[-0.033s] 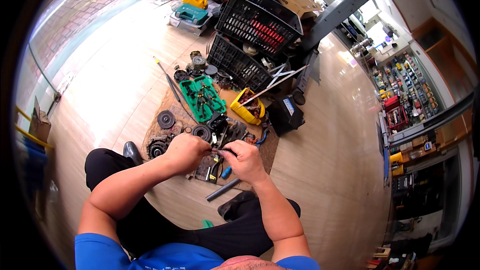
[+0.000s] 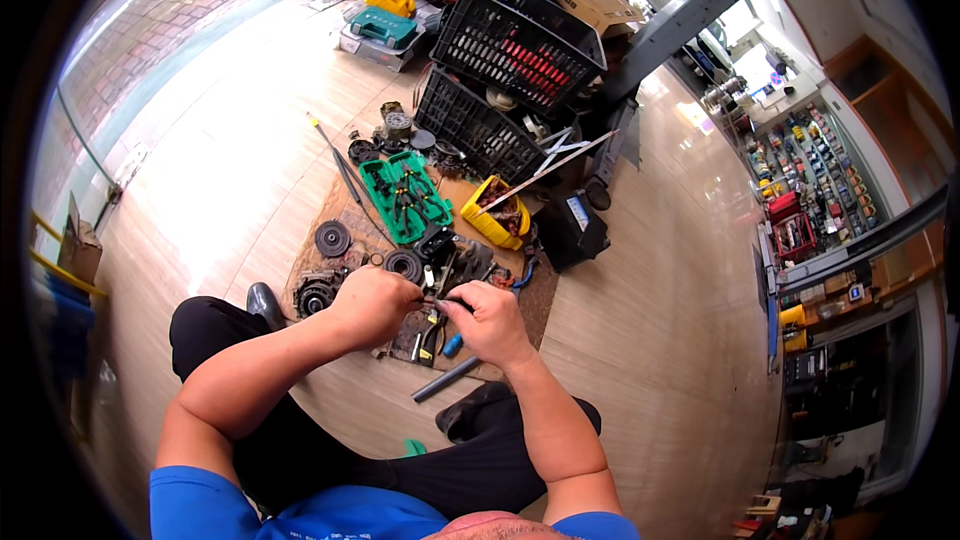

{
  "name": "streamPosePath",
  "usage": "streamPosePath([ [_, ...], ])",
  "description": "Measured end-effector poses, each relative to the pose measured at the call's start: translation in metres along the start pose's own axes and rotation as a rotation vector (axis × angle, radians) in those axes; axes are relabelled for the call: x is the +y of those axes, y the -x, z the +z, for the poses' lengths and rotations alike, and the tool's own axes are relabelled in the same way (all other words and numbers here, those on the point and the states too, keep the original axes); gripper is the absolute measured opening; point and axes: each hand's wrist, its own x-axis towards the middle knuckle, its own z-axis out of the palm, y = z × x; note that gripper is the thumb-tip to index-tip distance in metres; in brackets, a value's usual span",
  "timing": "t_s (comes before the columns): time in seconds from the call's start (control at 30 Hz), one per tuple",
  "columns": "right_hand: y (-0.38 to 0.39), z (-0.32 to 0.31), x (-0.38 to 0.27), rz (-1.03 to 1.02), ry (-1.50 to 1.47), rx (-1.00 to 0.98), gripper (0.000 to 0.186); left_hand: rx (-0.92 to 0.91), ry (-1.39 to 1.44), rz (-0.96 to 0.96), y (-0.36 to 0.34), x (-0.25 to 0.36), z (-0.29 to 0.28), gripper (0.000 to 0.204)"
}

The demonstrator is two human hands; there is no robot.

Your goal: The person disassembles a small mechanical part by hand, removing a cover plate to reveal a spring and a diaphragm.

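My left hand (image 2: 378, 306) and my right hand (image 2: 489, 319) meet fingertip to fingertip above a dirty cardboard mat (image 2: 535, 325). Both are pinched closed on a small dark piece between them; its kind is too small to make out. Beneath and around them lie metal machine parts and hand tools. A ribbed black pulley-like wheel (image 2: 332, 238) and a round dark ring (image 2: 403, 265) lie beyond my left hand. Farther off is an open green tool case (image 2: 385, 185) with pliers on it. A blue-handled tool (image 2: 453, 345) rests beside my right hand.
A grey tube (image 2: 446, 379) lies near my right foot. A yellow bin (image 2: 487, 230) of parts and a black box (image 2: 572, 232) stand beyond my right hand. Stacked black crates (image 2: 480, 125) rise at the back, with a teal case (image 2: 384, 28) to their left.
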Motion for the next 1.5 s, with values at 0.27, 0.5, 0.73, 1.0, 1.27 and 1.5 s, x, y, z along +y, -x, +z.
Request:
streamPosePath([
  [0.27,-0.001,0.005,0.003,0.051,-0.082,0.085,0.010,0.083,0.066,0.035,-0.001,0.002,0.002,0.012],
  [0.5,-0.002,0.002,0.001,-0.145,0.001,0.100,0.012,-0.156,0.388,-0.208,-0.004,-0.003,-0.012,0.023],
  [0.73,0.000,0.003,0.005,0.025,-0.045,-0.017,0.009,-0.003,0.099,-0.050,0.001,-0.003,0.000,0.012],
  [1.0,0.001,0.008,0.006,0.208,-0.183,0.012,0.011,0.118,-0.094,0.155,0.000,-0.003,-0.001,0.005],
  [1.27,0.001,-0.003,0.006,0.180,-0.272,-0.038,0.012,-0.124,0.412,-0.185,-0.003,0.007,-0.016,0.017],
  [1.5,-0.001,-0.007,0.007,0.152,-0.306,-0.041,0.013,-0.099,0.424,-0.180,-0.004,0.003,-0.011,0.018],
])
